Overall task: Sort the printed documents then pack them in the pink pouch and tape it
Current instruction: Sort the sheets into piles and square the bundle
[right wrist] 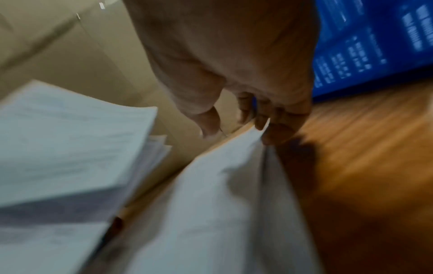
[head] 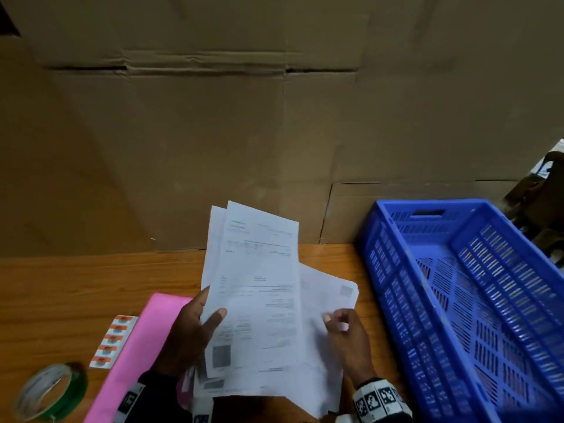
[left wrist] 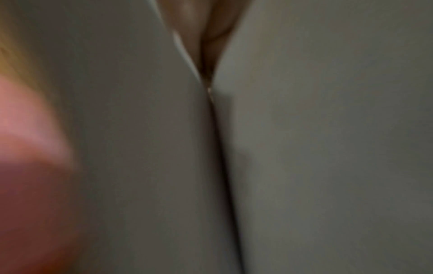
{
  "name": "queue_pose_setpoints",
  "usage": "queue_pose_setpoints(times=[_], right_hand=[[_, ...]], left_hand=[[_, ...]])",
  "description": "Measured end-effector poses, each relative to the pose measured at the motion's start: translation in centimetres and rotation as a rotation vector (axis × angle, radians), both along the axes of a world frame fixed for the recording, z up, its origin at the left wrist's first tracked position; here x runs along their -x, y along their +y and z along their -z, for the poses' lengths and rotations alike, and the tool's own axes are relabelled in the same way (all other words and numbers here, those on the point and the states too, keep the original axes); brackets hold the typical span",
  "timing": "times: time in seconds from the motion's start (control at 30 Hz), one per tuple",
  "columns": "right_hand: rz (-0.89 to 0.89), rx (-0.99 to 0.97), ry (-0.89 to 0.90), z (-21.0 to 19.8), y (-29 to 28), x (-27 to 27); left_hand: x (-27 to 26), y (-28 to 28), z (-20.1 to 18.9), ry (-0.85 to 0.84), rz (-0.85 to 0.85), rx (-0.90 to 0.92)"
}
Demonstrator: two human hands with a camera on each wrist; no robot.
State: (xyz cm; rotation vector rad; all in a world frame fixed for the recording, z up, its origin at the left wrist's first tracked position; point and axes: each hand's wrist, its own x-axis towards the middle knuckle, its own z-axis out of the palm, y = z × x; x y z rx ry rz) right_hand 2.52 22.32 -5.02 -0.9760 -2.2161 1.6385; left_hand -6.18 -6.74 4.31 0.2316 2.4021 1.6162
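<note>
A: Blue crate (head: 457,300) right, pink pouch (head: 146,346) flat at near left, waiting unfilled.

B: Left hand (head: 189,334) grips the printed documents (head: 259,294) upright for reading; right hand (head: 345,334) pinches one sheet (head: 329,294) aside, likely sorting. Tape roll (head: 52,392) near-left.

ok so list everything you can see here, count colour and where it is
printed documents: several sheets, white, held above the table, fanned between both hands
pink pouch: one, pink, flat on the table under the left hand
label strip: one, white with orange tags, left of the pouch
tape roll: one, green, near-left table corner
crate: one, blue, on the right, no contents visible
table: one, brown wood
cardboard: brown, standing behind the table
left hand: grips the upper sheets
right hand: pinches the lower sheet's edge
</note>
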Motion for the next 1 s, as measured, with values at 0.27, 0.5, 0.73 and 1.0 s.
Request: queue_pose_setpoints(times=[0.27, 0.5, 0.73, 1.0], right_hand=[[-0.047, -0.243, -0.405, 2.5, 1.3, -1.4], [0.017, -0.180, -0.394, 2.6, 2.2, -0.6], [0.023, -0.301, -0.358, 2.4, 2.1, -1.1], [0.150, -0.459, -0.323, 0.4, 2.7, -2.3]], left_hand=[[0.7, -2.9, 1.0, 0.027, -0.102, -0.002], [0.9, -3.2, 1.8, 0.023, -0.089, -0.037], [0.6, -3.1, 1.6, 0.058, -0.095, -0.036], [0.1, -2.8, 0.6, 0.126, -0.046, -0.085]])
